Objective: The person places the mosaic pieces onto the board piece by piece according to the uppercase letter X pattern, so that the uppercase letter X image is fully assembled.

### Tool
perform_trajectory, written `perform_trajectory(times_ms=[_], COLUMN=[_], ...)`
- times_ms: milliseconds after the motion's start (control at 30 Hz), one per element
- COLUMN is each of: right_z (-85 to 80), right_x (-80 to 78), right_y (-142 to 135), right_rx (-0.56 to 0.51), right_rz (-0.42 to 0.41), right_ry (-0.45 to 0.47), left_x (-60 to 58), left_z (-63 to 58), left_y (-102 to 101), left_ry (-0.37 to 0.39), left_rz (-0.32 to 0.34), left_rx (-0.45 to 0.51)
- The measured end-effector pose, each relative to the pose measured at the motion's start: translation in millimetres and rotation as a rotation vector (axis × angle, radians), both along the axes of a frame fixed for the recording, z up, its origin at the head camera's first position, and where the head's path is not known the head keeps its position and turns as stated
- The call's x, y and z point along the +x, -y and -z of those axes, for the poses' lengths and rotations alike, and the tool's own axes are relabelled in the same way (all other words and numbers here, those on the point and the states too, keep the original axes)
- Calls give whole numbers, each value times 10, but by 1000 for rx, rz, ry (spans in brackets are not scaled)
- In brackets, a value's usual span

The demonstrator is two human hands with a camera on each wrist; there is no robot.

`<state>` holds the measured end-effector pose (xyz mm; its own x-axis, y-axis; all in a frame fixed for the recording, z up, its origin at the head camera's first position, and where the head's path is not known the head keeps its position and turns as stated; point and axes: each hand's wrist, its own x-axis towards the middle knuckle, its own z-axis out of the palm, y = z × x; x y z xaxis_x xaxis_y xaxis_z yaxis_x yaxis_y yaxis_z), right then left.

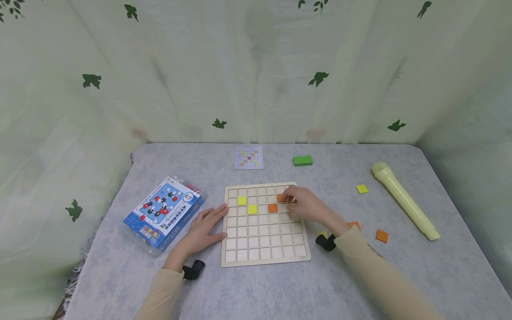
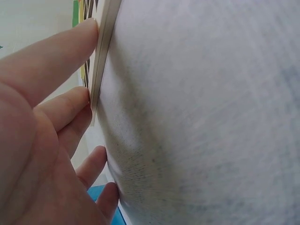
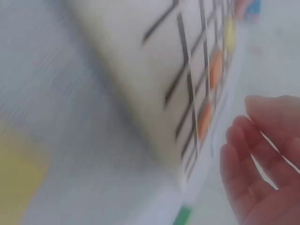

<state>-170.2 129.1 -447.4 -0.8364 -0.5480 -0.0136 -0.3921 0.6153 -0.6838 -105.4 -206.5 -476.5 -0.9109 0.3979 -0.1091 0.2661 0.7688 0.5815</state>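
Board (image 1: 254, 242) lies btwn L hand (image 1: 202, 232), fingers wide, touching it, & R hand (image 1: 307, 205), nearer far orange tile (image 1: 279, 198); can't tell R's grip.

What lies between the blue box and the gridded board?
The left hand lies between the blue box and the gridded board, as the head view shows.

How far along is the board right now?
Looks done: two yellow tiles and one orange tile sit in upper rows of the wooden grid board.
In hand: the right hand is at another orange tile, grip unclear; the left hand touches the board's left edge.
Left: the lower rows are bare, though the pattern card shows coloured squares there; loose tiles lie to the right.
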Motion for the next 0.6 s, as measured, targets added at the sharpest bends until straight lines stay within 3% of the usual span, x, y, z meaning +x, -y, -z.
perform_trajectory(times_ms=[233,433,600], right_z=[-46,24,81], right_x=[163,398,621], right_y=[-708,-1167,-1350], right_rx=[-58,6,79], right_rz=[70,122,112], right_ry=[-38,-14,13], left_x=[6,3,5], left_z=[2,-5,-14], left_y=[-3,-5,-9], left_ry=[13,13,18], left_rz=[-7,-6,-5], left_rx=[4,1,13])
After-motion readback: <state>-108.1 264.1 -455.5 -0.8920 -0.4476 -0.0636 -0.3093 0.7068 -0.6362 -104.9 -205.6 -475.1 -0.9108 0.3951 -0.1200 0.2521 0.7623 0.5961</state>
